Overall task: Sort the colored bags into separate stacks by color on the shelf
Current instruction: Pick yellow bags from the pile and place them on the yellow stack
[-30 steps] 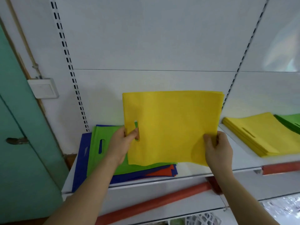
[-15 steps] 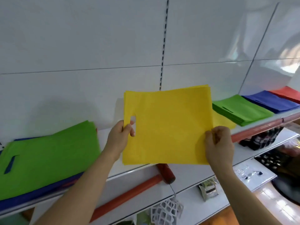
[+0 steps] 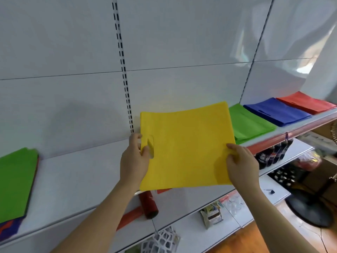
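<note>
Flat yellow fabric bag [image 3: 187, 145] held level between both hands: left hand [image 3: 135, 159] pinches its handle slot, right hand [image 3: 240, 165] pinches the opposite lower corner. Sorted green stack [image 3: 249, 123] lies just right; the yellow stack is probably hidden beneath the bag.

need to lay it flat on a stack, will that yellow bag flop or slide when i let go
The yellow bag probably flops: it bows slightly between the left hand and right hand. It looks thin and light, so it may drift. Its matte fabric seems unlikely to slide.

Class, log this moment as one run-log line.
left hand: grips yellow bag handle | right hand: pinches edge | sorted: green stack
</note>
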{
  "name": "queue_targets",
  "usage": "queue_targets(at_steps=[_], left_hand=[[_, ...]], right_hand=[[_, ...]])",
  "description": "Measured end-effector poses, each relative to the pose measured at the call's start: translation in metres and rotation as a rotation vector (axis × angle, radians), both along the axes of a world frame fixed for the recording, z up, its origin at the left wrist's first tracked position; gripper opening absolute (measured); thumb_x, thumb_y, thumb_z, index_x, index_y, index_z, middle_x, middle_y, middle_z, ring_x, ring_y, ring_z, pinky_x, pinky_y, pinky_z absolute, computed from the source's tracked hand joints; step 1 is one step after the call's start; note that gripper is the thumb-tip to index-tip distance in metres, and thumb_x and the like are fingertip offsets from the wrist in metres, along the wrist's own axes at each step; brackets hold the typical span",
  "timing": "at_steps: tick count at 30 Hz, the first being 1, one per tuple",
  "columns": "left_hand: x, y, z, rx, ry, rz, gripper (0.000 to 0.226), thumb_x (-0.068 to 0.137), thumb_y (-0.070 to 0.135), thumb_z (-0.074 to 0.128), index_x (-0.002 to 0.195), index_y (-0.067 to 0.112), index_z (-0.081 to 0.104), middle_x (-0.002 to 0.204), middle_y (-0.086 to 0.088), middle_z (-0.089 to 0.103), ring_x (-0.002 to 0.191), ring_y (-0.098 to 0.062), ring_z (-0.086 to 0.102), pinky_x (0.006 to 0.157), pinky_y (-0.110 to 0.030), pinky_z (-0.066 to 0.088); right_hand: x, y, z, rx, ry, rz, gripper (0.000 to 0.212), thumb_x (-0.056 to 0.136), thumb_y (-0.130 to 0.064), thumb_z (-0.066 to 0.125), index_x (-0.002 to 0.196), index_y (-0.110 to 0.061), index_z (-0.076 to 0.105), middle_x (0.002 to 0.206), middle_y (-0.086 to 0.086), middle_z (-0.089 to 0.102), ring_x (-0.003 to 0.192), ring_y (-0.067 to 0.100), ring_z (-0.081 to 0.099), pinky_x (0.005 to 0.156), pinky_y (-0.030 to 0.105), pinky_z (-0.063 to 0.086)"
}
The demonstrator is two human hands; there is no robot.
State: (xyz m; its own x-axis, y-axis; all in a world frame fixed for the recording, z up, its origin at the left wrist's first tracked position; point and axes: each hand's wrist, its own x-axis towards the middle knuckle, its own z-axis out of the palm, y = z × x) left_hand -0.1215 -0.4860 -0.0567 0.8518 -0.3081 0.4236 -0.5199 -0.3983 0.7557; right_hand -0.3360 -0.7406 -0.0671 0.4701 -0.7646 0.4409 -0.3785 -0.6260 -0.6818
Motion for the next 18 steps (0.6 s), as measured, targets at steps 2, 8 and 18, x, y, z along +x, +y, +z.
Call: queue_targets(at_steps=[2, 8, 18], left_hand=[[0.009, -0.018, -0.006, 0.023, -0.030, 0.001, 0.015, 0.105, 0.022, 0.059, 0.120, 0.024, 0.058, 0.094, 0.004, 0.065, 0.074, -0.020, 0.062, 0.058, -0.036, 0.043], [0.034, -0.059, -0.018, 0.123, 0.056, 0.014, 0.029, 0.106, 0.014, 0.053, 0.133, 0.015, 0.065, 0.133, -0.004, 0.064, 0.110, -0.022, 0.063, 0.084, -0.031, 0.047], [0.051, -0.087, -0.027, 0.398, 0.066, 0.201, 0.041, 0.104, 0.026, 0.055, 0.142, 0.014, 0.061, 0.137, -0.004, 0.057, 0.118, -0.025, 0.059, 0.095, -0.041, 0.052]], right_hand=[[0.012, -0.017, 0.000, -0.009, -0.008, -0.006, 0.036, 0.099, -0.009, 0.056, 0.129, -0.024, 0.071, 0.126, -0.004, 0.067, 0.083, 0.003, 0.058, 0.068, 0.017, 0.040], [0.058, -0.064, 0.015, -0.103, 0.103, 0.090, 0.039, 0.101, -0.007, 0.052, 0.136, -0.015, 0.068, 0.132, -0.002, 0.062, 0.076, 0.015, 0.060, 0.069, 0.032, 0.047], [0.130, -0.130, -0.007, -0.140, 0.254, 0.264, 0.045, 0.098, -0.005, 0.057, 0.142, -0.007, 0.063, 0.142, 0.007, 0.058, 0.112, 0.033, 0.063, 0.090, 0.041, 0.054]])
